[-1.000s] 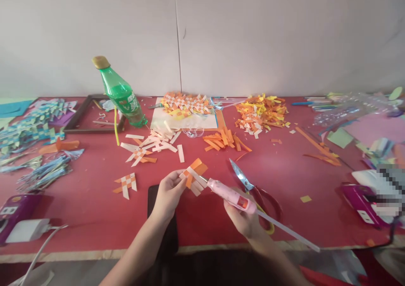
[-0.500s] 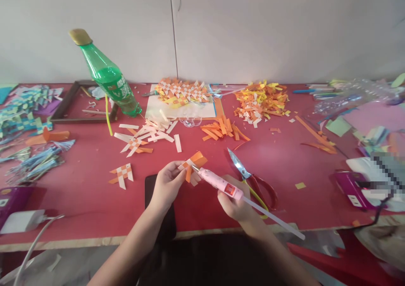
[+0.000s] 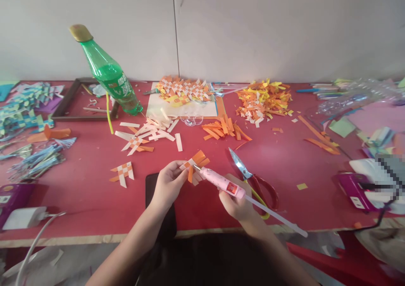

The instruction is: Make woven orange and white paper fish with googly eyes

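Observation:
My left hand (image 3: 171, 180) pinches a small woven paper piece (image 3: 196, 159) of orange and white strips above the table's front part. In my right hand (image 3: 236, 199) is a pink hot glue gun (image 3: 223, 182), with a long pale glue stick (image 3: 278, 216) sticking out of its back end. The metal nozzle meets the paper piece near my left fingertips; whether glue is coming out is too small to tell. Scissors with red handles (image 3: 264, 193) lie just beyond my right hand. Under my left wrist lies a black phone-like slab (image 3: 152, 189).
On the red table (image 3: 85, 201) lie woven fish-like pieces (image 3: 123, 172), white strips (image 3: 155, 130), orange strips (image 3: 224, 128) and an orange-yellow paper pile (image 3: 264, 100). A green bottle (image 3: 110, 75) stands near a brown frame (image 3: 68, 98). A white charger (image 3: 25, 217) sits front left.
The paper piece is tilted a little differently, with its orange end spread more. Both hands keep their grips, and the nozzle stays at the paper. The whole view has shifted slightly.

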Available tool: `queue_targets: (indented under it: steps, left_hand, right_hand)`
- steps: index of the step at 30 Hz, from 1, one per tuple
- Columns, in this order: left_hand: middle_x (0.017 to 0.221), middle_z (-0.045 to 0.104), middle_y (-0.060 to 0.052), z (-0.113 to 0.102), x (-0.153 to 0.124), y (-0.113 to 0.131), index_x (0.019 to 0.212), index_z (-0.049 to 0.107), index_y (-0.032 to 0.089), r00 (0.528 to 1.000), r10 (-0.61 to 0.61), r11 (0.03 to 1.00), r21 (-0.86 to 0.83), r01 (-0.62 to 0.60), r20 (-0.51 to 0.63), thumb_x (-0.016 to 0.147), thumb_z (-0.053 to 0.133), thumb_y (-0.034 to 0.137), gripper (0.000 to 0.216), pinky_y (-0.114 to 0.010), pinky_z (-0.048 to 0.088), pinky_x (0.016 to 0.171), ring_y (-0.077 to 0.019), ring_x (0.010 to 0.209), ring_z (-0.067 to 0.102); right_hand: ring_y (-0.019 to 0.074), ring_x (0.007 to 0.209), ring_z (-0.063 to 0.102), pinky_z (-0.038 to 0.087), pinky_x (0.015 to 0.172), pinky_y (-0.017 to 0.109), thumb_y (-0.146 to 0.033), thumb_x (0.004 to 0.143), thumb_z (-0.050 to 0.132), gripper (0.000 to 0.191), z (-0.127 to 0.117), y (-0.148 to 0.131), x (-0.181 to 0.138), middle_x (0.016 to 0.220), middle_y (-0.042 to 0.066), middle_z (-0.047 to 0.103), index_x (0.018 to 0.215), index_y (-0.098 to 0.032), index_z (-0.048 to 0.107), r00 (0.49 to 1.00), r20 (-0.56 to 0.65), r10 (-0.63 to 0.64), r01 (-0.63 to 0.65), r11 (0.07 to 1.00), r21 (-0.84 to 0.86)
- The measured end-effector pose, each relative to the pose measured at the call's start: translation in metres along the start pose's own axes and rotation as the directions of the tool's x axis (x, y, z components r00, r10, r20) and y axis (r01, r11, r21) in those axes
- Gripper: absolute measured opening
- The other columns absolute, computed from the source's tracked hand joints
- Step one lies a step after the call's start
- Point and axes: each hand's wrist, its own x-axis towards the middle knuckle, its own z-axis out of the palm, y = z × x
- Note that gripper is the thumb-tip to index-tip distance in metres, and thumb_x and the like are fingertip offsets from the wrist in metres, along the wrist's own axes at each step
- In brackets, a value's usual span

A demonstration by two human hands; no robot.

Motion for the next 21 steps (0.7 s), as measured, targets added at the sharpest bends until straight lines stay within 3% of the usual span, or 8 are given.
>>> queue_targets:
  steps: [21]
  left_hand:
    - [0.084,0.077,-0.006,-0.0010,0.0013,-0.0033,0.093,0.067,0.015,0.999,0.038,0.999,0.012,-0.039,0.015,0.086,0.068,0.036,0.022,-0.024,0.052,0.073,-0.0178,0.077,0.072]
  right_hand:
    - [0.0100,0.049,0.038,0.031,0.046,0.024,-0.010,0.071,0.048,0.018,0.0001,0.0000,0.0018,0.057,-0.005,0.037,0.064,-0.022,0.037,0.999,-0.030,-0.045,0.043,0.996,-0.075]
